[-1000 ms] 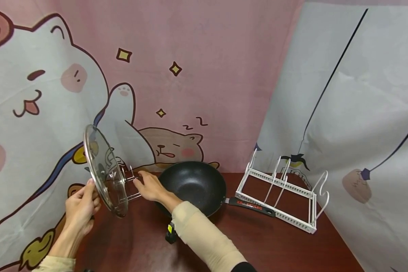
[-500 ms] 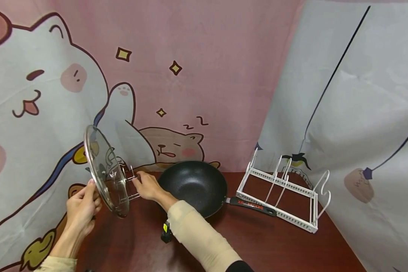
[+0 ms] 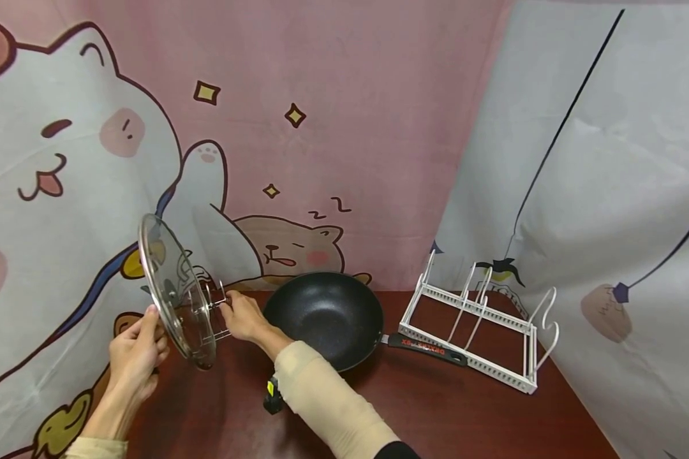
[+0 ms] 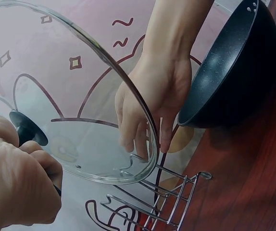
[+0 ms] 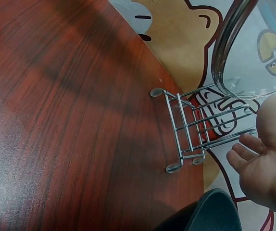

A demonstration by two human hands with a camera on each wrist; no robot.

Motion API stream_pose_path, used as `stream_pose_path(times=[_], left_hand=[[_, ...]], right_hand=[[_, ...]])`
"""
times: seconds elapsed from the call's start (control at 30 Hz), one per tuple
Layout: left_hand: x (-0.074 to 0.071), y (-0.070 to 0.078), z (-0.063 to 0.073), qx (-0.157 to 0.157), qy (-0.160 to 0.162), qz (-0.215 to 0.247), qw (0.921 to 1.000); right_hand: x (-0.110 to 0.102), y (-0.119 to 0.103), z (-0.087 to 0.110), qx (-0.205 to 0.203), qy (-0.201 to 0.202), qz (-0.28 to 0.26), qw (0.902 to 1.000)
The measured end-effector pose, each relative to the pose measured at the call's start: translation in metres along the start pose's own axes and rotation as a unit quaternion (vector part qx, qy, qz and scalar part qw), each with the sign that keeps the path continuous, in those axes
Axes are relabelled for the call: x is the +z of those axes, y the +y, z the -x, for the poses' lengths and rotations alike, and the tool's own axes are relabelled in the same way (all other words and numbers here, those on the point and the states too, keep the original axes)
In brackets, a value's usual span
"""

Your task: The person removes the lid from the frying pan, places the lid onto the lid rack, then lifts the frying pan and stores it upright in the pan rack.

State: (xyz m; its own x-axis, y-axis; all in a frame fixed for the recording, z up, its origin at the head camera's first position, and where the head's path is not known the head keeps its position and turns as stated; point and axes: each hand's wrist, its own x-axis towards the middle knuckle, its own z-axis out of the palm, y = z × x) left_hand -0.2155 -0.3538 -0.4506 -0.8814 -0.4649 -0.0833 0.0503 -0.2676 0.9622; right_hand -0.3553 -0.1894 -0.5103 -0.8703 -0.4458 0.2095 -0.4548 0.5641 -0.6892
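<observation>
My left hand (image 3: 134,357) grips the black knob (image 4: 28,129) of a clear glass pot lid (image 3: 178,293) with a metal rim. The lid stands on edge, close to a small wire rack (image 5: 185,122). My right hand (image 3: 247,317) pinches the rack's upper rods between thumb and fingers; the exact contact is partly hidden in the head view. In the left wrist view, the lid's lower rim overlaps the rack's hooked rods, and I cannot tell whether it touches them. A black wok (image 3: 324,319) sits just right of my right hand.
The wok's handle (image 3: 425,349) points right and overlaps the front rail of a white rack (image 3: 471,335) with upright dividers. A printed cloth (image 3: 367,140) hangs behind the reddish-brown table (image 3: 436,414).
My right hand has shifted slightly left at the wire rack. The lid and my left hand have moved slightly left. The wok and white rack hold nearly the same place.
</observation>
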Motion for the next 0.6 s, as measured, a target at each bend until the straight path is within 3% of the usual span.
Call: stream_pose_path(times=[0.4,0.57,0.6], left_hand=[[0.001,-0.003,-0.005,-0.001,-0.002,0.014,0.9999],[0.000,-0.005,-0.007,-0.006,-0.002,0.013,0.9999],[0.000,-0.005,-0.007,-0.007,-0.002,0.013,0.9999]], right_hand=[[-0.002,-0.010,0.002,-0.008,-0.002,0.045,0.9990],[0.003,-0.011,-0.001,0.013,0.008,0.052,0.9985],[0.013,-0.005,-0.006,0.015,0.020,0.063,0.9977]])
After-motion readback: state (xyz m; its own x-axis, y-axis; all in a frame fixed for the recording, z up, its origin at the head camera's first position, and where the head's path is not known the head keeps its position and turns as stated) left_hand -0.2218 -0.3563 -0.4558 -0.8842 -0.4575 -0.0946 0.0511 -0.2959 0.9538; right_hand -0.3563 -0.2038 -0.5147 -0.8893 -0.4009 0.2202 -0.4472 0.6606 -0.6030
